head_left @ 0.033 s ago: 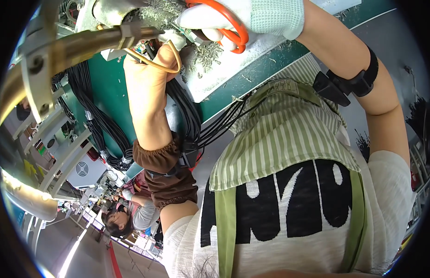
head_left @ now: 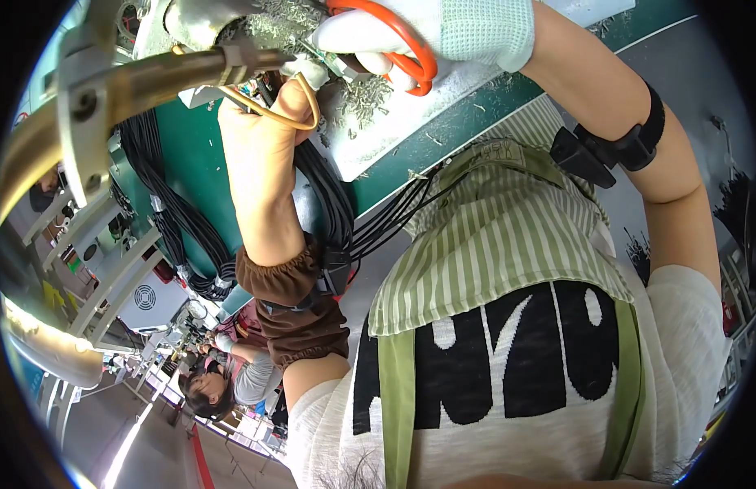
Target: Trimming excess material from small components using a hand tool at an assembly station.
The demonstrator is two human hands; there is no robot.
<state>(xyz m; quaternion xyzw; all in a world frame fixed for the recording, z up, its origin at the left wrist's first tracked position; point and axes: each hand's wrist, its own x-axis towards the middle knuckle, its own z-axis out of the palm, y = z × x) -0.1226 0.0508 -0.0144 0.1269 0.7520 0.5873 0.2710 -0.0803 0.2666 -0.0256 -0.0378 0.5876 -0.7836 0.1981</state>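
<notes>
At the top of the head view, my right hand (head_left: 358, 34), in a white knitted glove, is closed round orange-red looped handles (head_left: 425, 61), apparently of scissors; the blades are mostly hidden. Beside it my left hand (head_left: 260, 134) is closed, with white covering on its fingertips. Black cables (head_left: 329, 196) run up beside my left forearm toward its fingers, which seem to grip the cable ends; the exact grip is hidden. A yellowish bent rod (head_left: 313, 102) crosses in front of the left hand. Small grey clippings (head_left: 366, 98) lie about both hands.
A white board (head_left: 378, 147) lies on the green table (head_left: 186, 163). Bundled black cables (head_left: 145, 155) hang over the table at left. A thick brass-coloured tube (head_left: 150, 85) crosses the upper left, close to the camera. Another person (head_left: 247, 379) sits beyond, lower left.
The brass-coloured tube and its bracket appear slightly farther right in the view. Both hands keep nearly the same pose.
</notes>
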